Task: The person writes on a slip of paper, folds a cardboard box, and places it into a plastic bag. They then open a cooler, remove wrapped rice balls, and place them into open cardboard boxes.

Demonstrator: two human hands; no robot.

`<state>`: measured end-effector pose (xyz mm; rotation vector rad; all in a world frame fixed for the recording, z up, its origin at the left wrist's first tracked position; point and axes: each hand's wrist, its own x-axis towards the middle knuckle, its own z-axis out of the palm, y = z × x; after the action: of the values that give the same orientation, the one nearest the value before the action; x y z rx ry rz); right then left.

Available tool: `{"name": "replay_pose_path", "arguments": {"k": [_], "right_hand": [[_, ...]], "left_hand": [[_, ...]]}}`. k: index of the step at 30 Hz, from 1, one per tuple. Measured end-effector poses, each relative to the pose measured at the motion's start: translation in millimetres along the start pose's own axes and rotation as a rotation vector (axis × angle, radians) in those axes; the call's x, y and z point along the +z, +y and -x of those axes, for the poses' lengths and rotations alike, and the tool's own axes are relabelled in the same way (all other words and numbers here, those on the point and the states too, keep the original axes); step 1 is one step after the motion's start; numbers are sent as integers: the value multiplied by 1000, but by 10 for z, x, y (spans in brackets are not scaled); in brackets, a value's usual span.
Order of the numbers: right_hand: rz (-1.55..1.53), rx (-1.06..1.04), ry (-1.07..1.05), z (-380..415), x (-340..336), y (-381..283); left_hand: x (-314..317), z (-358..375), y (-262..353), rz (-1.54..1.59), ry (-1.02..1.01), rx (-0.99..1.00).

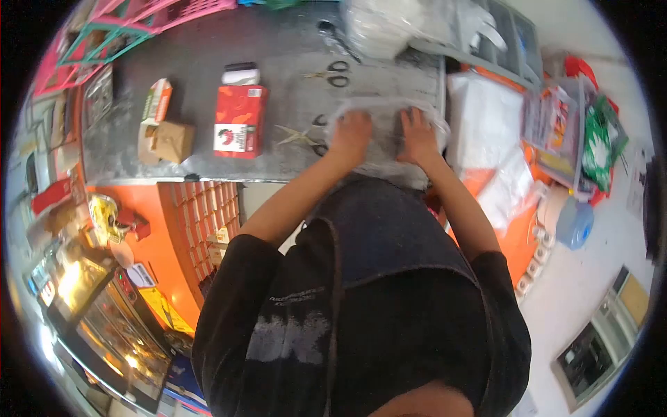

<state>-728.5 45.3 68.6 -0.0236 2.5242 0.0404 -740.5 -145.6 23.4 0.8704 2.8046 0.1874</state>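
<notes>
A clear plastic bag or sheet (pixel 385 108) lies on the dark counter (pixel 292 35) in front of me. My left hand (pixel 351 135) rests on its left part, the fingers bent and pressed together; what they hold, if anything, is too small to tell. On its right side, my right hand (pixel 418 136) lies with its fingers spread. Open scissors (pixel 300 136) are just left of my left hand, and a second pair (pixel 333 74) lies farther back. The red box (pixel 240 121) stands more to the left, with a small black and white item behind it.
A brown carton (pixel 171 141) is at the counter's left. White plastic bags (pixel 389 24) and a grey divided tray (pixel 511 42) are at the back right. White sheets (pixel 484 118) and a clear bin (pixel 556 132) with packets are to the right. Pink and green baskets (pixel 114 38) stand back left.
</notes>
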Motion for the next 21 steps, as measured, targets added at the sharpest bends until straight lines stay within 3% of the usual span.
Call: {"name": "replay_pose_path", "arguments": {"k": [2,3,5,7,9,11,12,14,19,21], "right_hand": [[-81,-103,38,-73,101,56],[-162,-161,61,-91,142,87],[-253,-201,24,-122,122,90],[-346,-224,-11,-98,57,42],[-519,-295,97,4,-66,-51],[-526,-308,152,64,-82,-74],[-532,-332,204,79,-97,-76],[-539,-341,230,98,-130,-56],[-669,-357,286,278,-351,-62],[-953,-364,214,355,-416,-172]], "left_hand": [[-153,217,-103,157,208,288],[-319,333,-163,149,208,269],[-775,478,-339,573,126,244],[-1032,644,-764,440,208,-320],[-926,768,-1214,-51,418,-756],[-813,893,-1603,-301,281,-873],[-729,948,-1728,-302,285,-876],[-615,1012,-1904,130,208,-852],[-779,1121,-1836,226,357,-755],[-1088,1183,-1610,271,377,-671]]}}
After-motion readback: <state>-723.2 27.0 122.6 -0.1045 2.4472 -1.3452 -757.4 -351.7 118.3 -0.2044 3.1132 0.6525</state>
